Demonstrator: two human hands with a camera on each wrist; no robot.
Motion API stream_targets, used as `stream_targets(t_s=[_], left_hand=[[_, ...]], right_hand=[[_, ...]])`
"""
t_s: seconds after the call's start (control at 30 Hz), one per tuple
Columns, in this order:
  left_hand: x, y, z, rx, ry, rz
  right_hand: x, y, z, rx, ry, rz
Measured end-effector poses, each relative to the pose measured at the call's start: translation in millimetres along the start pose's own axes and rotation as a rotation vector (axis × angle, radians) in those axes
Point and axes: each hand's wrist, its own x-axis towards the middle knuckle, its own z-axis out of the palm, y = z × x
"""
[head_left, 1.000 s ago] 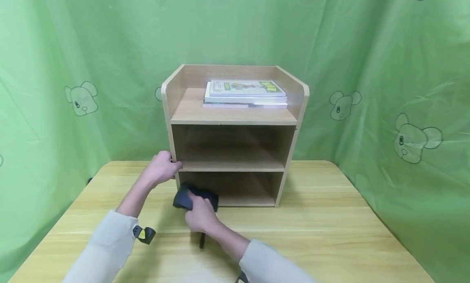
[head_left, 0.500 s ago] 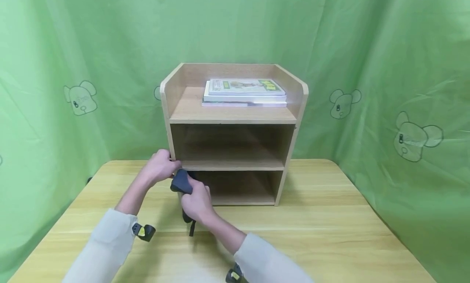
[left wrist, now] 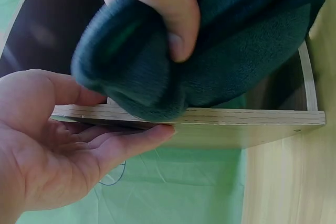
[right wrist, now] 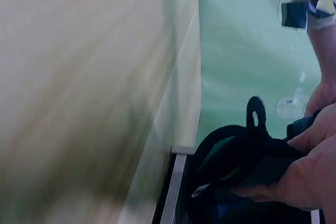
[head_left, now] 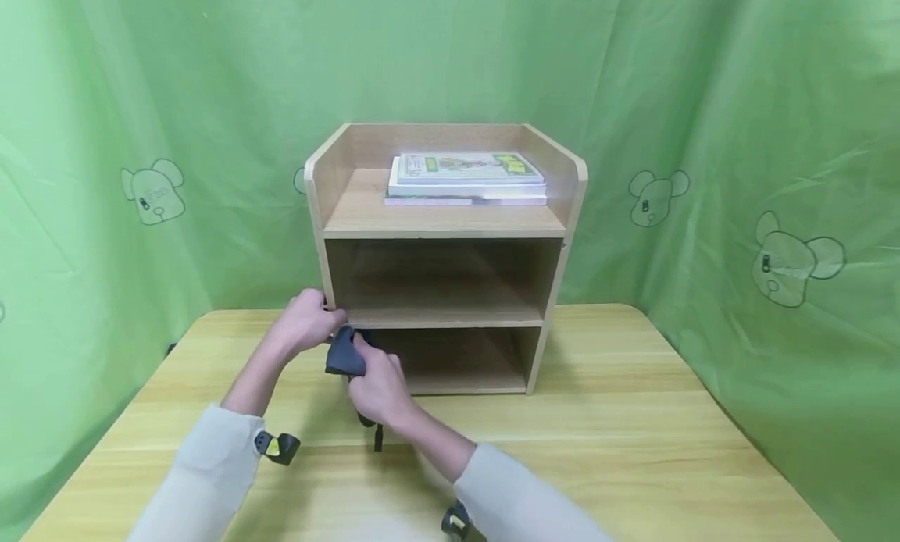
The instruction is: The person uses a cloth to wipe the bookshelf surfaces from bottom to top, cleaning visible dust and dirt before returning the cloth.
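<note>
My left hand (head_left: 306,323) holds the left side panel of a small wooden shelf unit (head_left: 446,234) at middle-shelf height. The left wrist view shows its thumb on the inner face and its fingers on the outer face. My right hand (head_left: 382,387) grips a bunched dark blue-green cloth (head_left: 344,354), with the thumb pressed over the fabric (left wrist: 236,61). The cloth lies over the front edge of that panel, just below my left hand. A hanging loop (right wrist: 255,113) on the cloth shows in the right wrist view. Part of the cloth is hidden behind my right hand.
Several books (head_left: 467,180) lie stacked on the unit's top shelf. The unit stands toward the back of a light wooden table (head_left: 619,440). Green curtains (head_left: 745,136) with mouse drawings hang behind and at both sides.
My right hand has brought the cloth up and left from the bottom shelf's front edge to the left panel. Since half a second ago it has barely shifted. My left hand keeps its place.
</note>
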Motion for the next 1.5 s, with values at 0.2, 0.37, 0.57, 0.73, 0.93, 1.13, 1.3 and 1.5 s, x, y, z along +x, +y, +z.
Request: stream_targets(t_s=[0.2,0.37,0.57,0.73,0.93,1.13,1.3,1.5], left_hand=[[-0.2,0.5,0.7,0.01,0.015,-0.01],[-1.0,0.3,0.6,0.045,0.01,-0.023],[-1.0,0.3,-0.7,0.055,0.019,-0.022],[-1.4,-0.2,-1.3,0.061,0.019,-0.03],[-0.7,-1.1,0.7,0.049,0.022,-0.01],[-0.1,-0.5,1.4,0.063,0.021,-0.007],[0.1,-0.5,2.1,0.023,0.021,0.002],[0.3,-2.4,2.3,0.024,0.031,-0.001]], right_hand=[[10.3,10.3,10.7,-0.164,-0.083,0.024],[6.0,20.0,21.4,-0.331,-0.221,0.073],[-1.2,20.4,23.6,-0.582,-0.306,-0.002],[-7.5,16.9,17.0,-0.606,-0.377,0.0],[-13.6,19.6,9.2,-0.338,-0.359,0.103],[-10.4,24.9,10.5,-0.042,-0.189,0.096],[-1.2,17.0,12.2,0.07,-0.058,0.119],[4.6,0.6,4.0,0.15,0.052,0.096]])
